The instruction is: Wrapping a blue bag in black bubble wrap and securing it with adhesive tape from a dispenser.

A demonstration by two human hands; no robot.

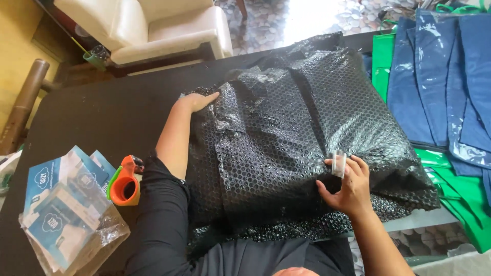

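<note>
Parcel [302, 138]: black bubble wrap bundle lying on the dark table [92, 117], filling its middle.
Left hand [197, 101]: flat, fingers spread, pressing the far fold down.
Right hand [348, 186]: pinching a clear strip of tape [338, 162] at the near seam.
Risk: tape could curl onto itself — or the fold springs open if the pressing hand lifts.
Tape dispenser [125, 183]: orange, well apart.

The single head-worn camera is looking steeply down from close above, facing forward across the tabletop [102, 112] toward a white armchair [153, 25].
</note>
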